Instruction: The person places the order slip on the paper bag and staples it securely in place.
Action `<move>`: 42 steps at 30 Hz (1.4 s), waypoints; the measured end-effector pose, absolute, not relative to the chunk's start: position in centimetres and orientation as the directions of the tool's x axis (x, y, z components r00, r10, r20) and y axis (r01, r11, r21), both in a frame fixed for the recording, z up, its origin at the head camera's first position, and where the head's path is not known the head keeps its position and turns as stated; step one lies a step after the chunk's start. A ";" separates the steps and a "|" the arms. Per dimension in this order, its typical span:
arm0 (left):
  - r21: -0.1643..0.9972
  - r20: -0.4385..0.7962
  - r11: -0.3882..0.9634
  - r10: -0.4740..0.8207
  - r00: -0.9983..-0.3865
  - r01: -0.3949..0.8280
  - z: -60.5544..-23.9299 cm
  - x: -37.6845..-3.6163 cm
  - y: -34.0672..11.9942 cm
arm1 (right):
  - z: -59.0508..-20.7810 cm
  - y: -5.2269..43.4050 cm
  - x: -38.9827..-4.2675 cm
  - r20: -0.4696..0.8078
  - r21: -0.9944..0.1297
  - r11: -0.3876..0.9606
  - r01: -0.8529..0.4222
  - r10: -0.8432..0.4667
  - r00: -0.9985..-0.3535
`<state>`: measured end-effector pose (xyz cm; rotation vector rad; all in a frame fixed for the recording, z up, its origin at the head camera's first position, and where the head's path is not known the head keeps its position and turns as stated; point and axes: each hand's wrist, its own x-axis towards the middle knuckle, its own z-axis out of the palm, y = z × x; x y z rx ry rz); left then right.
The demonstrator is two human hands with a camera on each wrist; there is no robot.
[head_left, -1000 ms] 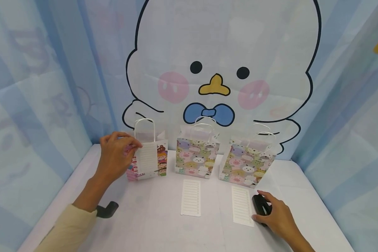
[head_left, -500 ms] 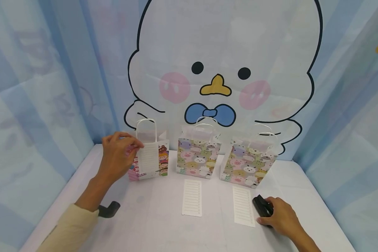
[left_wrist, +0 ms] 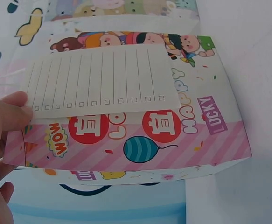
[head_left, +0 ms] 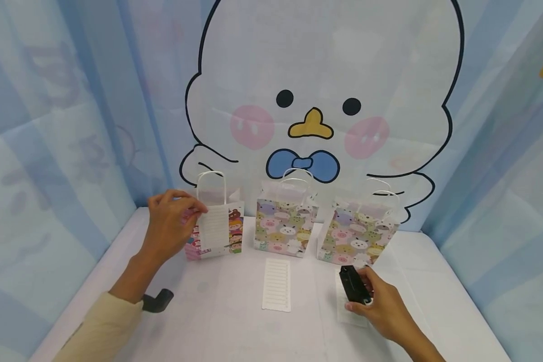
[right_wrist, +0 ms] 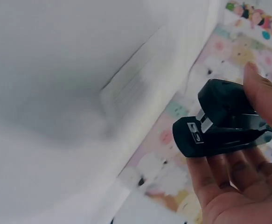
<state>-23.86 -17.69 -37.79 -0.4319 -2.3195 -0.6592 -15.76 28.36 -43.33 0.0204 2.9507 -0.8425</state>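
My left hand (head_left: 169,223) pinches the top corner of a white checklist slip (left_wrist: 103,81) against the front of the left paper gift bag (left_wrist: 210,154), below its white handle. The slip is lined, with a small box on each line, and lies flat over the bag's cartoon print. My right hand (head_left: 384,304) grips a black stapler (right_wrist: 224,121), thumb on the upper arm and fingers beneath, its jaws apart. In the head view the stapler is raised over a second checklist slip (head_left: 350,317) on the table, hiding most of it.
Two animal-print gift bags, the middle bag (head_left: 285,229) and the right bag (head_left: 359,236), stand along the back of the white table (head_left: 235,322). Another slip (head_left: 276,285) lies in front of the middle bag. A printed curtain (head_left: 389,60) hangs close behind.
My right hand has lifted the stapler off the table and moved it left, over the right slip. The left hand has kept its hold on the slip at the left bag.
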 end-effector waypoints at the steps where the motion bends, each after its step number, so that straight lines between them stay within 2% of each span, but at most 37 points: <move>1: 0.340 0.688 0.816 0.123 -0.715 0.467 -37.8 -23.9 -17.7 | -43.2 27.8 -15.8 -0.062 -0.547 0.837 0.022 -0.014 -0.998; 12: 0.352 0.675 0.820 0.113 -0.729 0.452 -37.8 -23.9 -17.6 | -42.4 22.3 -17.0 0.056 -0.706 0.698 -0.116 -0.108 -0.993; 31: 0.363 0.663 0.824 0.100 -0.742 0.436 -37.9 -24.0 -17.8 | -40.8 15.8 -19.7 0.152 -0.831 0.491 -0.261 -0.251 -0.956; 42: 0.366 0.662 0.823 0.099 -0.743 0.435 -38.0 -24.0 -17.7 | -39.7 13.2 -21.3 0.227 -0.911 0.232 -0.341 -0.409 -0.884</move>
